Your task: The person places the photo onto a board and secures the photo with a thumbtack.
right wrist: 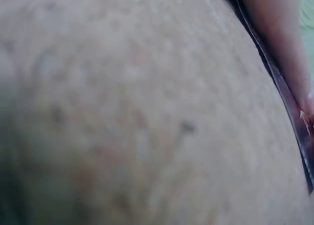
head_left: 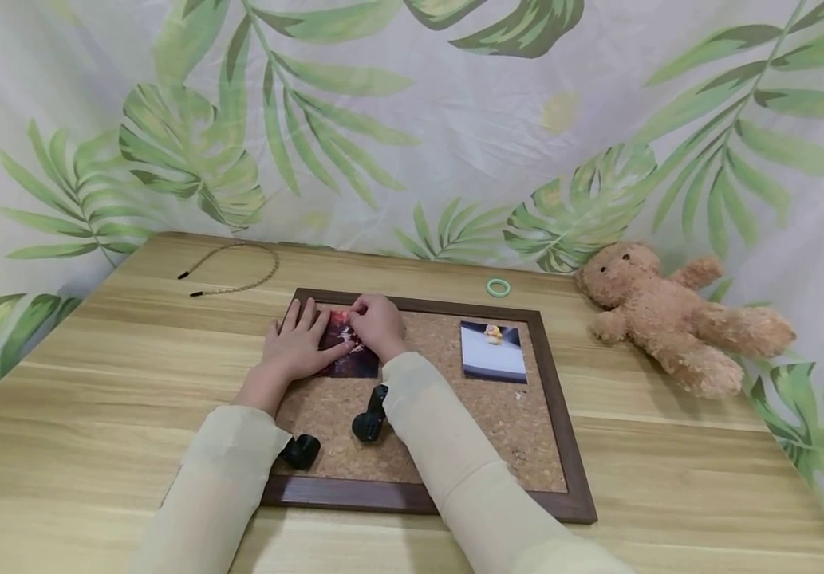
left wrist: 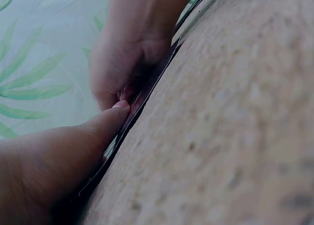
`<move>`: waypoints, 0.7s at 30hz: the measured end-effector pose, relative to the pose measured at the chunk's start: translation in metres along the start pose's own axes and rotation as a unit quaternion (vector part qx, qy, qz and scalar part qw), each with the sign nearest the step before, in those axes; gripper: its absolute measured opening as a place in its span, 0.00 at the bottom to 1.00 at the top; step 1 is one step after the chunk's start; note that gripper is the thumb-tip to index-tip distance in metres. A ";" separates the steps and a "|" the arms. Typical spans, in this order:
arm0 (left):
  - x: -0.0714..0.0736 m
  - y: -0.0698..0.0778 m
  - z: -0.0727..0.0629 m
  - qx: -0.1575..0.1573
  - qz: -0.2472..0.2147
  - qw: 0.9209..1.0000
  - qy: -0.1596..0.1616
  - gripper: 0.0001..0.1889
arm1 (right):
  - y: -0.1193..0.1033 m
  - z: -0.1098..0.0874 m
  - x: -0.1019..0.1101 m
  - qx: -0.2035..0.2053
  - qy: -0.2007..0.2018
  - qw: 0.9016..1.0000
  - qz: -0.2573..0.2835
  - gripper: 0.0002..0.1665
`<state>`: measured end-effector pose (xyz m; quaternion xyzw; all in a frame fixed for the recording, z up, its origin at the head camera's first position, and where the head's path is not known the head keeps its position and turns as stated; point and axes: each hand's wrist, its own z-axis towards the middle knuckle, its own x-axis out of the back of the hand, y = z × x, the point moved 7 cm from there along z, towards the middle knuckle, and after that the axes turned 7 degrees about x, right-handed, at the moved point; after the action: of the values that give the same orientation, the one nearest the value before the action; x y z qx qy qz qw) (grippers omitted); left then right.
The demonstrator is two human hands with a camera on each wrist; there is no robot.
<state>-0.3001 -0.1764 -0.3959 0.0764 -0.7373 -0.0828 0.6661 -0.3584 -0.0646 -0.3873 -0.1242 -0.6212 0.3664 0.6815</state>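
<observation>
A dark photo (head_left: 354, 364) with red in its upper part lies on a framed cork board (head_left: 333, 414), near the board's upper left corner. My left hand (head_left: 295, 339) rests on the photo's left side with its fingers spread; its thumb (left wrist: 105, 124) presses across the print. At the photo's upper right, my right hand (head_left: 380, 325) has its fingers curled, thumb and forefinger close together against the print. Whatever may be between those fingertips is hidden. A second photo (head_left: 494, 363), of a small yellow figure, lies at the board's upper right.
Brown wood (head_left: 577, 486) frames the board on the table. A thin headband (head_left: 277, 263) lies at the back left, a green ring (head_left: 498, 288) behind the board, and a teddy bear (head_left: 670, 315) at the right. Black wrist cameras (head_left: 368, 425) hang below the sleeves. Leaf-patterned cloth (head_left: 469, 119) hangs behind.
</observation>
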 end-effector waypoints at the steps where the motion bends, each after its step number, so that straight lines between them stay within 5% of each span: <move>1: 0.000 0.000 0.000 -0.001 -0.001 1.000 0.000 0.42 | -0.001 0.000 0.000 -0.001 -0.003 1.000 -0.002 0.07; 9: 0.002 -0.002 -0.002 -0.003 -0.012 1.000 -0.006 0.42 | -0.008 -0.002 -0.002 -0.004 -0.029 0.999 -0.021 0.06; 15: 0.004 -0.004 -0.002 -0.005 -0.034 0.999 0.002 0.42 | -0.020 -0.001 0.004 0.040 -0.082 0.996 -0.015 0.17; 21: 0.016 -0.004 -0.005 -0.003 -0.073 0.997 -0.003 0.42 | -0.025 -0.003 0.021 0.042 -0.151 0.984 0.086 0.26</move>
<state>-0.2970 -0.1840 -0.3806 0.1274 -0.7316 -0.1338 0.6562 -0.3480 -0.0673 -0.3566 -0.0917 -0.6877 0.4640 0.5508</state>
